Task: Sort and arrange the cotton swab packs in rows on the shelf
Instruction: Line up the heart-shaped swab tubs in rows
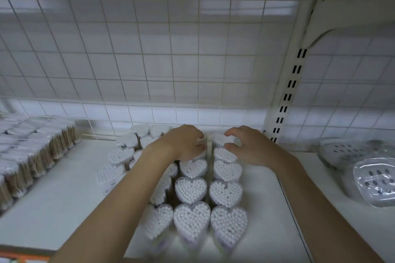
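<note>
Two tidy rows of heart-shaped swab packs (190, 190) fill the shelf (64, 188) at lower centre, left-hand ones still ragged, while the left hand (186, 143) grips a rear pack and the right hand (248, 147) hovers loosely spread.

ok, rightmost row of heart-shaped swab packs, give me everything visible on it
The rightmost row is a single file of clear, plastic-looking heart-shaped packs standing upright on the white shelf, white swab tips facing up. About five packs run front to back, close together, with a narrow gap separating them from the next row. The nearest pack is blurred and shows a purplish tint low down. The right hand, fingers curled, is at the rearmost packs; actual contact is unclear.
</note>
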The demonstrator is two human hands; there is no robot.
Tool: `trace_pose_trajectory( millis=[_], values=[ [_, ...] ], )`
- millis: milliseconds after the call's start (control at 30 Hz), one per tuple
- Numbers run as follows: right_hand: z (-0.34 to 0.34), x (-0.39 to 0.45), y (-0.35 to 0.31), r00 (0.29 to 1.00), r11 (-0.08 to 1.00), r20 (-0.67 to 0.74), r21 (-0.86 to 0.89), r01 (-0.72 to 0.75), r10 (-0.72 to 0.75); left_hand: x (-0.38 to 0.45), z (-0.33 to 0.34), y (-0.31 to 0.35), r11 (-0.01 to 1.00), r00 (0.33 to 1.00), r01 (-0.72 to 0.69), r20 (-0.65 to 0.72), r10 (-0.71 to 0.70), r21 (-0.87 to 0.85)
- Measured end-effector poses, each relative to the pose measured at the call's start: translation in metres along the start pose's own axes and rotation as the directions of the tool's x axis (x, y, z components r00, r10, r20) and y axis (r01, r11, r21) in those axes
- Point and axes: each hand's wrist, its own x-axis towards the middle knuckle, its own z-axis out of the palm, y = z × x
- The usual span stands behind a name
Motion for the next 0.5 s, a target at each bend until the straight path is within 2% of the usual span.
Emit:
trace_pose_trajectory(
  millis=[133, 267, 400, 500],
  values=[
    [0.014, -0.036, -0.017, 0.995, 0.997, -0.086, 0.052, 0.059, -0.055, -0.038, 0.013, 0.014, 0.996, 0.993, -0.053, -0.109, 0.044, -0.077],
    [0.028, -0.068, -0.034, 0.976, 0.988, -0.184, 0.076, 0.131, -0.115, -0.075, 0.021, 0.019, 0.991, 0.952, -0.108, -0.297, 0.079, -0.082],
    [0.033, -0.091, -0.053, 0.948, 0.980, -0.264, 0.039, 0.197, -0.180, -0.113, 0.018, 0.012, 0.980, 0.886, -0.073, -0.463, -0.021, -0.183],
    [0.038, -0.102, -0.073, 0.932, 0.967, -0.279, 0.034, 0.253, -0.234, -0.142, 0.019, -0.002, 0.977, 0.842, -0.030, -0.531, -0.089, -0.211]
  ],
)
